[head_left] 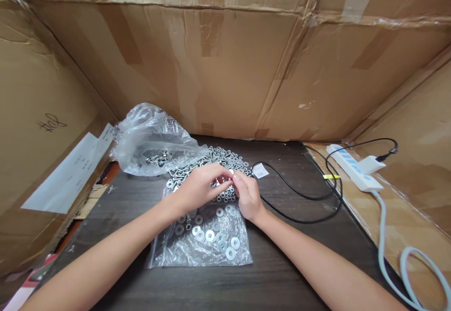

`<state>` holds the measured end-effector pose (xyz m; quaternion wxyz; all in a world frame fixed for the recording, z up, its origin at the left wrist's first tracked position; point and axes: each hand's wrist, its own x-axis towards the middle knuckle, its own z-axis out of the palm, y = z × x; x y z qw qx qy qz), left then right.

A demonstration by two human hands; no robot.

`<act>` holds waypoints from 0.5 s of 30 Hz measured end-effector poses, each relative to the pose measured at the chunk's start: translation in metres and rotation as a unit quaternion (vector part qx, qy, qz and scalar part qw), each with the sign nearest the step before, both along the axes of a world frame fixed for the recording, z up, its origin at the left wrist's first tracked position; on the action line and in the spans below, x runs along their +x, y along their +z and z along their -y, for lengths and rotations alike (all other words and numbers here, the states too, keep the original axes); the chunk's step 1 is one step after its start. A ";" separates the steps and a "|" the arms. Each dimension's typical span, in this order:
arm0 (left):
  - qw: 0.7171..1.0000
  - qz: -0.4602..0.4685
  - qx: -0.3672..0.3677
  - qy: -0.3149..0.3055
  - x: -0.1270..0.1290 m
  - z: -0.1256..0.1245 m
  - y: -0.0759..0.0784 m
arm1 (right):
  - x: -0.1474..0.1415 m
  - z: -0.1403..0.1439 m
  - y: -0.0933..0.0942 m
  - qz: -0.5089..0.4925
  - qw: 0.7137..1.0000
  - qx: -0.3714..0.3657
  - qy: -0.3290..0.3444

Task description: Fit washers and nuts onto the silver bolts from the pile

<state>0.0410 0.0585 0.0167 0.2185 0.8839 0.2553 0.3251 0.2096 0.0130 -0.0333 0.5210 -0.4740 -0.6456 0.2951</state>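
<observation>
On the dark worktop (pixel 303 273): left hand (pixel 197 190) and right hand (pixel 248 197), fingers pinched together over a small fastener, type unclear, above the screw pile (pixel 214 158). Washers (pixel 211 233) lie on a flat plastic bag (pixel 169 254). Advisable: hold the piece over the pile, so drops stay contained.

So the bag of washers (pixel 207 240) sits near on the table (pixel 299 264), screw pile (pixel 218 160) just behind it, crumpled bag (pixel 151 137) far left, cable (pixel 303 198) and power strip (pixel 352 165) off right.
</observation>
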 end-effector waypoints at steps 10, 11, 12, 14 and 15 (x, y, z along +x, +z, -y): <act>0.971 -0.081 0.222 -0.034 -0.010 -0.008 0.000 | -0.004 -0.002 -0.005 -0.106 0.990 -0.085 0.033; 0.980 -0.070 0.183 -0.028 -0.010 -0.008 -0.001 | -0.003 -0.001 -0.006 -0.095 0.992 -0.078 0.029; 0.988 -0.057 0.142 -0.023 -0.010 -0.008 -0.001 | -0.002 -0.001 -0.006 -0.079 0.994 -0.070 0.025; 0.997 -0.037 0.067 -0.013 -0.009 -0.007 -0.003 | -0.002 -0.001 -0.004 -0.038 0.998 -0.044 0.015; 0.999 -0.030 0.041 -0.009 -0.009 -0.007 -0.003 | -0.001 0.000 -0.003 -0.017 0.999 -0.028 0.012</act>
